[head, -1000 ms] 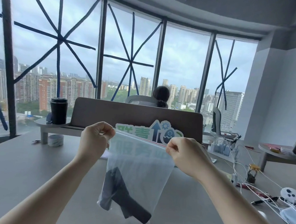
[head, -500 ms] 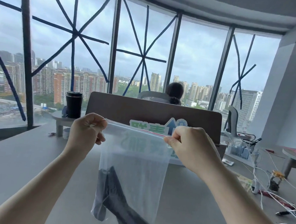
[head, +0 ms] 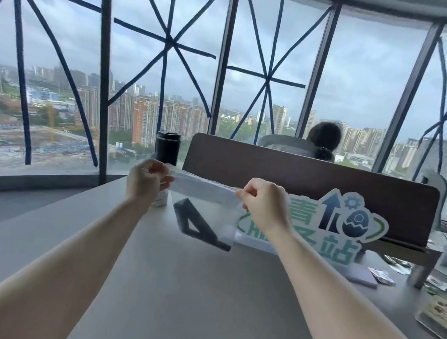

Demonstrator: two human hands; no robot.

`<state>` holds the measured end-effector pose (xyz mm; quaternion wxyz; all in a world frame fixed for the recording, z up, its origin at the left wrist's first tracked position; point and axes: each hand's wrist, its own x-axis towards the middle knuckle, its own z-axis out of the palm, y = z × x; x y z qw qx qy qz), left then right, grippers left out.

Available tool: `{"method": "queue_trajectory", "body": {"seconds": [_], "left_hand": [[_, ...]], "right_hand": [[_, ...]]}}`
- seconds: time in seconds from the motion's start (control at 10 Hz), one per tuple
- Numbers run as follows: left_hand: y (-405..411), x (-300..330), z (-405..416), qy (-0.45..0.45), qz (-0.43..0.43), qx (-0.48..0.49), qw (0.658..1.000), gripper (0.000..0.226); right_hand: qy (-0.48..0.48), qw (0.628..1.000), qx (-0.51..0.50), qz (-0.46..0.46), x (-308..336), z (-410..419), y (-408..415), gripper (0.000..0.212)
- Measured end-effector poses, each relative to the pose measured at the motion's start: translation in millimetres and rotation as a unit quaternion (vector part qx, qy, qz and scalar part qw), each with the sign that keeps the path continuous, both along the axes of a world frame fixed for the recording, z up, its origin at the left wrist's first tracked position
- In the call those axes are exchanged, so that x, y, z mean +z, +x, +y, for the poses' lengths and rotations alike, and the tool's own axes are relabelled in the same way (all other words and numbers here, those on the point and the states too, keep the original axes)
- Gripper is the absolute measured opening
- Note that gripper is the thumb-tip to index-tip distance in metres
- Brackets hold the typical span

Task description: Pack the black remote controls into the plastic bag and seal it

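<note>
A clear plastic bag [head: 208, 198] hangs above the grey table [head: 190, 290], held out away from me by its top edge. My left hand [head: 145, 181] pinches the top left corner and my right hand [head: 264, 205] pinches the top right corner. Inside the bag lie the black remote controls [head: 197, 226], crossed over each other at the bottom. The top strip between my hands looks flat and stretched; whether it is pressed closed along its length I cannot tell.
A black tumbler [head: 167, 148] stands behind the bag near the window. A brown desk divider [head: 312, 181] carries a green and blue sign [head: 329, 227]. A person sits beyond the divider. Papers and a clear box [head: 441, 319] lie at the right.
Both hands have stretched farther out and left with the bag, which now swings up and away. The view has turned left, so the cables at the right are gone.
</note>
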<state>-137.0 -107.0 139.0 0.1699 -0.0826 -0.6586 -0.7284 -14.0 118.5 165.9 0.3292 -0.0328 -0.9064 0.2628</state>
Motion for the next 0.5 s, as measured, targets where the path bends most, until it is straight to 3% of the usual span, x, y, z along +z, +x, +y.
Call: {"method": "queue_trajectory", "body": {"seconds": [0.2,0.3,0.4,0.5], "left_hand": [[1.5,-93.0,-27.6,-0.009,-0.091,0.032,0.995,0.009],[23.6,-133.7,-39.6,-0.021,-0.119,0.020,0.992,0.011],[53.2,-146.2,-51.9,-0.040,-0.135,0.029,0.990,0.021],[106.5,-154.5,-57.8,-0.021,-0.125,0.045,0.991,0.019]], "right_hand": [[-0.039,0.985,0.065,-0.156,-95.2,-28.0,2.6,0.022],[-0.067,0.965,0.122,-0.222,-109.8,-31.2,32.9,0.022],[-0.093,0.966,0.114,-0.213,-93.9,-13.1,71.6,0.020],[-0.167,0.976,0.090,-0.107,-53.9,19.1,126.1,0.019]]}}
